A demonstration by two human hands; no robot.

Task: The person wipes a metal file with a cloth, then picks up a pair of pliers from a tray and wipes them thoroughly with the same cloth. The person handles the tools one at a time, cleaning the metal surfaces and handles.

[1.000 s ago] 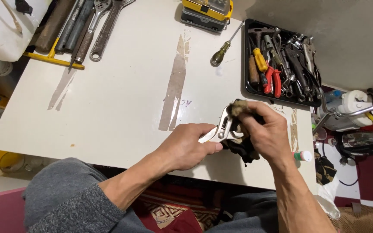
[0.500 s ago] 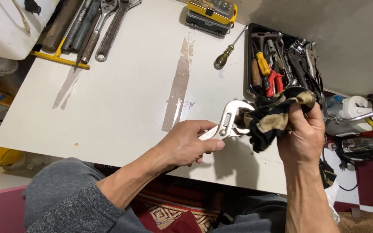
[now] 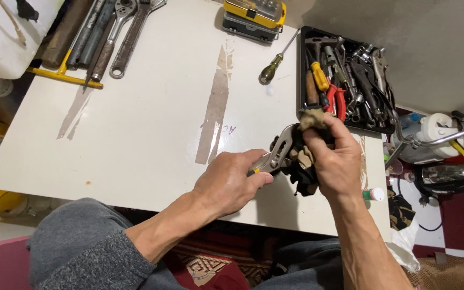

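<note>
Left hand [image 3: 232, 182] is wrapped tight around the handles of a pair of silver slip-joint pliers [image 3: 277, 156], gripping low so the handles are mostly hidden in the fist. Pliers head points up and right, jaw end tucked into a dark rag [image 3: 303, 161]. Right hand [image 3: 334, 158] is clamped on that rag, fingers curled over the top, pressing the cloth against the pliers head. Rag is black with tan patches, bunched up, some of it hanging below the right palm. Both hands sit just above the near edge of the white tabletop [image 3: 151, 123], right of centre.

Just beyond the right hand: a black tool tray [image 3: 302, 70] packed with pliers, cutters and wrenches, some with red and yellow grips. Left of the tray, a screwdriver [image 3: 277, 59] with a dark green-yellow handle lies loose on the tabletop. Behind that, a yellow bit case [image 3: 253, 16] at the far edge. Two strips of clear tape residue [image 3: 216, 107] run along the surface. Far left corner: a cluster of large wrenches [image 3: 124, 37] and metal bars lying side by side. A grey sleeve [image 3: 81, 252] covers the left forearm.
</note>
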